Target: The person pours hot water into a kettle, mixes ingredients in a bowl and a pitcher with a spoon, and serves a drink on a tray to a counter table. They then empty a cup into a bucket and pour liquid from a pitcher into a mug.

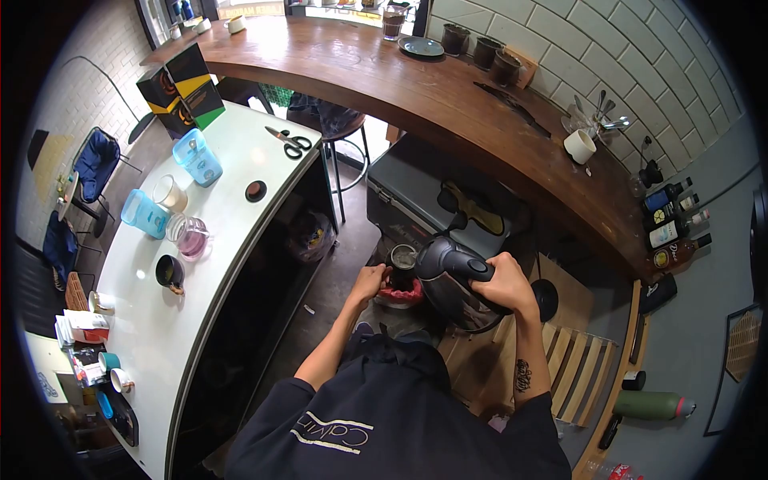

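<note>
My right hand is closed around the handle of a black electric kettle. The kettle is tilted, with its upper end near a dark mug. My left hand grips that mug at its side, and its fingers are partly hidden. The mug's round mouth faces up toward me; I cannot make out what is in it. Just below the mug is a container with a red rim or liner, partly covered by the mug and the kettle.
A grey cooler box stands ahead, below the wooden bar. On the white counter at left are scissors, blue containers, a glass jug and a black cup. Wooden slats lie at right, beside bottles.
</note>
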Motion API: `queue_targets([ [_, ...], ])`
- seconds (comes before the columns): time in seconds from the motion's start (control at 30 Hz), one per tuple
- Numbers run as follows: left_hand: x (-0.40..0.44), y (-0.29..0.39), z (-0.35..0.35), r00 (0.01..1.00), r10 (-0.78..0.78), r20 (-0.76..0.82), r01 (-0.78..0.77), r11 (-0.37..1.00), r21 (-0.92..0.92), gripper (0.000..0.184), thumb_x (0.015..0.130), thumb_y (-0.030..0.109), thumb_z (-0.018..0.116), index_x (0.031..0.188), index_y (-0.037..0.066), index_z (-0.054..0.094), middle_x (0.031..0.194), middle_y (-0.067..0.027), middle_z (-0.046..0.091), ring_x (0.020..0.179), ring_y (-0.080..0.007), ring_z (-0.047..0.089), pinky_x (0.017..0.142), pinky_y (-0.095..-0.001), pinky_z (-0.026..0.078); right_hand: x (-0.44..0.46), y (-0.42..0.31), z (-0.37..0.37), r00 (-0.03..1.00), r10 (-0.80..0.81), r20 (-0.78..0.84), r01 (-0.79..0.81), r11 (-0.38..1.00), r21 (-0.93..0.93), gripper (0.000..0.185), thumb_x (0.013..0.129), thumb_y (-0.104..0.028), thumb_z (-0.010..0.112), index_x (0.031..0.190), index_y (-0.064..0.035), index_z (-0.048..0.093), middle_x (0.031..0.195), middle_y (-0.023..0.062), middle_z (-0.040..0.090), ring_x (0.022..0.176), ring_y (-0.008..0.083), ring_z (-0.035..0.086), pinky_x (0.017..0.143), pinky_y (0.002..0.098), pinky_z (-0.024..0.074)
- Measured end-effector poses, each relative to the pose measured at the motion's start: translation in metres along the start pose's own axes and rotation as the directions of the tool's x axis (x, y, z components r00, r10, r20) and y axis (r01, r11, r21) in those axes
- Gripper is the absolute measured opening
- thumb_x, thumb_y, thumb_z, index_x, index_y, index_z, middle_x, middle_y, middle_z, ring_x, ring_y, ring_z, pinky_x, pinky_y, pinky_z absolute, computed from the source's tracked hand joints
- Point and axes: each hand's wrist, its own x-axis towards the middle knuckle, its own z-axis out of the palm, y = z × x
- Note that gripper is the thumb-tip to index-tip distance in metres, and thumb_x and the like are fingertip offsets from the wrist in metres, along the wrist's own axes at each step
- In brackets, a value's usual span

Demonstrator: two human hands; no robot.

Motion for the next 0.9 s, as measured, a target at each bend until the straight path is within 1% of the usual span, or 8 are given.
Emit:
queue_targets([
  [0.07,0.001,0.001,0.000,1.000,-0.026,0.004,0.026,1.000,-0.003,0.041,0.105,0.033,0.046,0.107,0.000,0.070,0.061,0.0042,0.047,0.047,-0.0057,0.033,0.044,-0.0264,0.021,0.001,0.001,0.000,1.000,0.010,0.008,-0.010,1.000,0.013,0.030,0.062,-0.017,0.072,0.081,0.0065,0.073,0.070,0.0261,0.067,0.074,0.0348,0.073,0.074,0.0397,0.0542],
  [0.3,0.004,0.003,-0.002,1.000,-0.019,0.002,0.019,1.000,0.019,0.041,0.106,0.032,0.045,0.105,0.000,0.070,0.061,0.0038,0.047,0.048,-0.0056,0.034,0.045,-0.0259,0.022,0.011,0.016,0.010,1.000,0.002,-0.006,-0.002,1.000,0.021,0.030,0.062,-0.016,0.072,0.081,0.0068,0.073,0.069,0.0252,0.067,0.073,0.0340,0.072,0.074,0.0392,0.0543],
  [0.4,0.002,0.008,-0.002,1.000,-0.031,0.006,0.031,0.999,0.020,0.041,0.106,0.033,0.045,0.104,0.000,0.070,0.061,0.0041,0.046,0.048,-0.0056,0.034,0.045,-0.0258,0.022,0.017,0.021,0.016,0.999,0.035,-0.007,-0.035,0.999,0.021,0.030,0.062,-0.016,0.072,0.081,0.0065,0.073,0.069,0.0248,0.067,0.073,0.0342,0.072,0.074,0.0395,0.0543],
  [0.43,-0.001,0.012,-0.001,1.000,-0.029,0.003,0.029,1.000,-0.004,0.041,0.106,0.034,0.045,0.091,0.002,0.067,0.061,0.0036,0.049,0.049,-0.0059,0.040,0.046,-0.0253,0.028,0.019,0.023,0.019,1.000,0.027,-0.009,-0.027,0.999,0.022,0.030,0.062,-0.016,0.072,0.081,0.0062,0.073,0.070,0.0248,0.067,0.074,0.0345,0.072,0.074,0.0397,0.0543],
  [0.47,-0.003,0.016,0.000,1.000,-0.027,0.000,0.027,0.999,-0.029,0.046,0.106,0.035,0.044,0.077,0.004,0.063,0.060,0.0031,0.053,0.050,-0.0062,0.046,0.048,-0.0248,0.033,0.020,0.024,0.020,1.000,0.020,-0.011,-0.020,1.000,0.022,0.029,0.062,-0.017,0.072,0.081,0.0060,0.073,0.071,0.0248,0.068,0.075,0.0348,0.072,0.075,0.0399,0.0543],
  [0.6,-0.004,0.020,0.000,0.999,-0.039,-0.001,0.039,0.999,-0.038,0.045,0.106,0.034,0.044,0.080,0.003,0.065,0.063,0.0029,0.054,0.053,-0.0059,0.047,0.049,-0.0242,0.035,0.023,0.021,0.023,1.000,0.029,0.002,-0.029,0.999,0.031,0.029,0.062,-0.017,0.073,0.081,0.0054,0.073,0.073,0.0252,0.068,0.078,0.0359,0.072,0.077,0.0406,0.0544],
  [0.7,-0.003,0.020,-0.002,0.999,-0.041,0.015,0.041,0.999,0.007,0.046,0.106,0.034,0.044,0.081,0.003,0.066,0.064,0.0027,0.054,0.054,-0.0060,0.048,0.050,-0.0244,0.035,0.024,0.016,0.019,0.999,0.041,0.011,-0.041,0.999,0.012,0.029,0.062,-0.017,0.073,0.081,0.0048,0.074,0.074,0.0257,0.069,0.079,0.0372,0.072,0.078,0.0410,0.0545],
  [0.9,0.000,0.018,-0.001,1.000,-0.028,0.013,0.028,1.000,-0.014,0.047,0.106,0.035,0.044,0.081,0.002,0.065,0.064,0.0023,0.055,0.055,-0.0059,0.047,0.052,-0.0256,0.035,0.028,0.015,0.017,0.999,0.040,0.033,-0.039,0.999,-0.033,0.030,0.062,-0.018,0.073,0.083,0.0041,0.074,0.079,0.0267,0.069,0.086,0.0394,0.071,0.081,0.0423,0.0539],
])
